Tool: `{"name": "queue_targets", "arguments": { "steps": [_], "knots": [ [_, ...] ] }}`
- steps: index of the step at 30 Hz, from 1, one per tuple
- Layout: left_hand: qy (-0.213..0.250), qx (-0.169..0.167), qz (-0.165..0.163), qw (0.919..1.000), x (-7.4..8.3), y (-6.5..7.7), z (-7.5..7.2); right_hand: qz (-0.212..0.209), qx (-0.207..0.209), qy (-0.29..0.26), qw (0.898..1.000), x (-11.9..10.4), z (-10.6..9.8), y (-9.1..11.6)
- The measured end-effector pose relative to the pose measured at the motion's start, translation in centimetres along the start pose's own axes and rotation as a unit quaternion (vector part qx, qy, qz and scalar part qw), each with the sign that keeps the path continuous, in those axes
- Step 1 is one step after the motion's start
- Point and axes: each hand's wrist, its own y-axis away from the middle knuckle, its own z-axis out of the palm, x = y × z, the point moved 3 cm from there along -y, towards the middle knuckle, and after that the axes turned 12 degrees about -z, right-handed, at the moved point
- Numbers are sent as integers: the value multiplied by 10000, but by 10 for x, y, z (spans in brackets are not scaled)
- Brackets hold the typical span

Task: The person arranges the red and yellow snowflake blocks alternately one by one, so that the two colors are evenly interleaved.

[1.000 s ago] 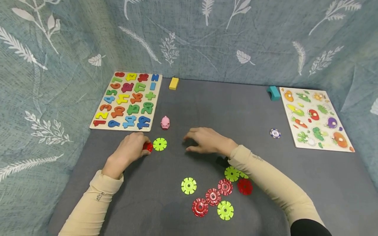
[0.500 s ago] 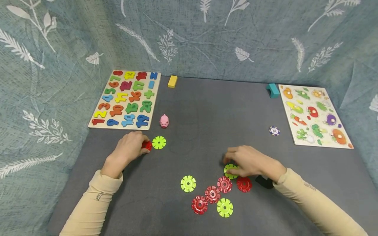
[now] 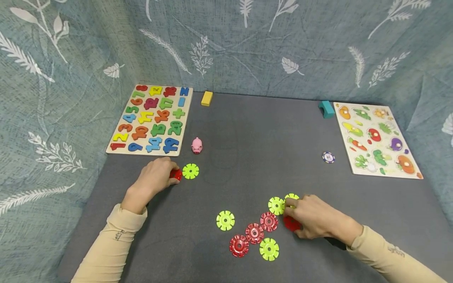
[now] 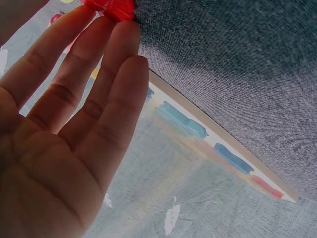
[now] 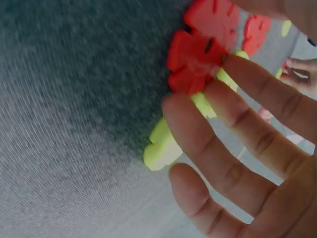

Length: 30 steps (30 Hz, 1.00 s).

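My left hand (image 3: 152,177) rests low on the table at the left, gripping a red notched disc (image 3: 177,175) between thumb and fingertips. The same red disc (image 4: 116,7) shows at the top of the left wrist view, much of it hidden. Touching its right side is a lime green notched disc (image 3: 190,171). My right hand (image 3: 318,218) is at the front right, thumb and fingers curled about another red notched disc (image 3: 291,223). In the right wrist view the fingertips meet the edge of that red disc (image 5: 198,59). A green disc (image 3: 292,197) lies partly behind these fingers.
Left of my right hand lie loose notched discs: a green disc (image 3: 276,206), a red disc (image 3: 269,221) and several others. A pink pig (image 3: 197,145), number board (image 3: 146,154), yellow block (image 3: 207,98), poker chip (image 3: 328,157), teal arch block (image 3: 326,109) and vegetable board (image 3: 385,175) stand farther back.
My right hand has moved from mid-table toward the front right, past the green discs, and come down onto a red disc. My left hand keeps its grip in the same place.
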Motion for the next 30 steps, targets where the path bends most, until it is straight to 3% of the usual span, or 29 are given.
{"name": "queue_targets", "arguments": {
  "steps": [17, 24, 30],
  "knots": [
    [47, 1, 21, 10000, 0, 1, 0, 163, 252, 365, 9989, -7, 15, 5],
    [-22, 122, 66, 9999, -1, 1, 1, 300, 574, 35, 9979, -6, 7, 5],
    [0, 120, 118, 9999, -2, 1, 2, 254, 665, 133, 9974, 1, -1, -4]
  ]
}}
